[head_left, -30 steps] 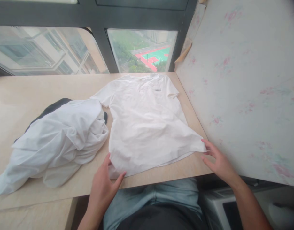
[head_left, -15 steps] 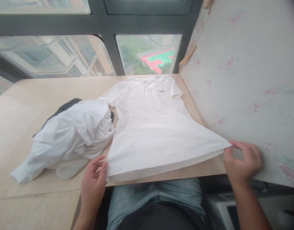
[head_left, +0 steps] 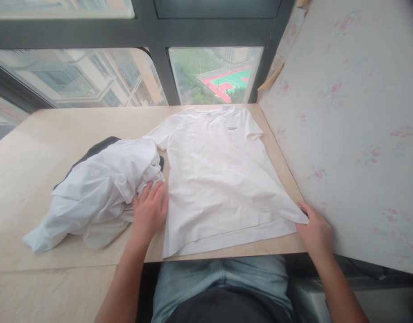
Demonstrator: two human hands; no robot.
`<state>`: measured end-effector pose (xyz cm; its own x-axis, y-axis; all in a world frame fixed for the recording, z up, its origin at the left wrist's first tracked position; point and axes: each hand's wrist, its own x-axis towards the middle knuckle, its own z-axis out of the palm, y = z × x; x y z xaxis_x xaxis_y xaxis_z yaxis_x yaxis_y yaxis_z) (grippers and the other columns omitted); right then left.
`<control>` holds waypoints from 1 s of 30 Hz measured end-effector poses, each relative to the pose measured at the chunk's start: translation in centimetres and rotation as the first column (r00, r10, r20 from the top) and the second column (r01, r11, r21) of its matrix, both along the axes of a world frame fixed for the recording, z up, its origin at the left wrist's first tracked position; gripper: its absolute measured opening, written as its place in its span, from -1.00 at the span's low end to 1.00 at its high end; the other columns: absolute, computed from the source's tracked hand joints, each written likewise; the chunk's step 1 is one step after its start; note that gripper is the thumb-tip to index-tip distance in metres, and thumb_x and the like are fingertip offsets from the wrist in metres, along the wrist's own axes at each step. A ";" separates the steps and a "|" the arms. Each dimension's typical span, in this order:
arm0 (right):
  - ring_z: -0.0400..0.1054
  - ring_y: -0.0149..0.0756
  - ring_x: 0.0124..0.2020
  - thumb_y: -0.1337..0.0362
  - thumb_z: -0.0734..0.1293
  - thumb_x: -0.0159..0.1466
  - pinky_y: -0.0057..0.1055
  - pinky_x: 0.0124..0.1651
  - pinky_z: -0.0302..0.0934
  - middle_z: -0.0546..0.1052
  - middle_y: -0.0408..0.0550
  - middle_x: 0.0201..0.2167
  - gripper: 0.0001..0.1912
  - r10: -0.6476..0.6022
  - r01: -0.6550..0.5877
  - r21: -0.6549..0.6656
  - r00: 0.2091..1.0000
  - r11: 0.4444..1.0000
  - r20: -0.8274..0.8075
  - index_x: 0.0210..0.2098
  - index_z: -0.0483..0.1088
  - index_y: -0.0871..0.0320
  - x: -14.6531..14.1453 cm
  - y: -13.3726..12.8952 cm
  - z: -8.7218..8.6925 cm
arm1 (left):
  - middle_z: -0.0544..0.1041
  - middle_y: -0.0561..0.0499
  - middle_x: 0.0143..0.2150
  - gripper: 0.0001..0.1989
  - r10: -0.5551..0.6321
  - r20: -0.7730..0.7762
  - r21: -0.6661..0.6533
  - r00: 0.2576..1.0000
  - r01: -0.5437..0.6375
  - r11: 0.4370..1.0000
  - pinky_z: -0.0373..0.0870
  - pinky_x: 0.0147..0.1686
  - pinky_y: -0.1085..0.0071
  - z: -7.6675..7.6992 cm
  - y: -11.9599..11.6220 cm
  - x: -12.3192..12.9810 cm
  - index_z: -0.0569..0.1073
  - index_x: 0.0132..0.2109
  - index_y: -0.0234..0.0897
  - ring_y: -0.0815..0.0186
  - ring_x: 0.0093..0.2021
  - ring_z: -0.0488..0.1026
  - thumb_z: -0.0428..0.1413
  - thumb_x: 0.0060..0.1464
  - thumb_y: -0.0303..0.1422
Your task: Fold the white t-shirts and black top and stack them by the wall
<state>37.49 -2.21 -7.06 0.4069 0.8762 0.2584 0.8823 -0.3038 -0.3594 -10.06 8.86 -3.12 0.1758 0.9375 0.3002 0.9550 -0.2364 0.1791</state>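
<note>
A white T-shirt (head_left: 216, 175) lies spread on the wooden tabletop, its collar toward the window and its hem near the front edge. Small dark lettering shows on its chest. My right hand (head_left: 316, 229) pinches the shirt's right hem corner between thumb and fingers. Beside the shirt's left edge, my left hand (head_left: 151, 208) rests with fingers stretched out, the fingertips against a crumpled pile of white clothes (head_left: 98, 184). Nothing shows gripped in that hand. Some dark cloth (head_left: 92, 152) sticks out from behind the pile.
The pale wooden tabletop (head_left: 75, 121) reaches to a grey-framed window (head_left: 206, 33). A wall with flowered paper (head_left: 354, 112) borders the right side, its paper peeling near the window. Below the front edge are a person's jeans (head_left: 179, 278).
My left hand has left the hem corner and moved forward to the clothes pile. My right hand has drawn left with its corner, and the stretched hem has settled onto the tabletop.
</note>
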 end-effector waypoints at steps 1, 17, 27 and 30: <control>0.46 -0.04 -0.17 0.20 0.22 0.20 -0.21 -0.15 0.31 0.60 0.06 -0.15 -0.61 0.011 -0.011 -0.005 1.000 1.000 0.002 -0.04 0.48 0.15 0.2 -0.1 0.2 | 0.41 -0.15 0.28 -0.58 0.009 0.011 -0.020 1.000 -0.009 1.000 0.01 0.33 -0.08 -0.2 0.7 -0.5 0.39 0.21 -0.24 -0.02 0.36 0.20 -0.03 0.24 -0.32; 0.52 -0.10 -0.10 0.09 0.32 0.17 -0.27 -0.09 0.39 0.59 0.05 -0.06 -0.57 -0.148 0.124 -0.081 0.865 0.989 -0.479 -0.01 0.45 0.11 0.5 -0.5 0.3 | 0.48 -0.26 0.13 -0.64 0.101 0.118 0.079 0.988 -0.111 0.991 0.19 0.25 -0.03 0.3 -1.9 -2.4 0.45 0.10 -0.29 -0.04 0.23 0.35 0.02 0.25 -0.23; 0.52 -0.02 -0.15 0.10 0.27 0.17 -0.27 -0.17 0.37 0.64 0.02 -0.16 -0.58 -0.151 0.118 -0.133 0.950 0.984 -0.273 -0.07 0.57 0.10 1.3 -0.9 1.0 | 0.55 -0.10 -0.05 -0.62 -0.166 0.085 -0.141 0.982 0.177 0.974 0.48 -0.07 0.22 -1.6 -12.7 -0.1 0.46 0.09 -0.14 0.12 -0.09 0.53 0.17 0.17 -0.15; 0.51 -0.03 -0.19 0.10 0.21 0.22 -0.26 -0.20 0.35 0.63 0.04 -0.16 -0.55 -0.140 0.127 -0.075 0.970 0.989 -0.198 -0.04 0.56 0.12 1.4 -0.8 1.7 | 0.57 -0.09 -0.06 -0.73 -0.114 0.072 -0.091 0.991 0.121 0.988 0.46 -0.05 0.25 -1.8 -12.8 -0.6 0.48 0.06 -0.13 0.16 -0.09 0.54 0.04 0.24 -0.34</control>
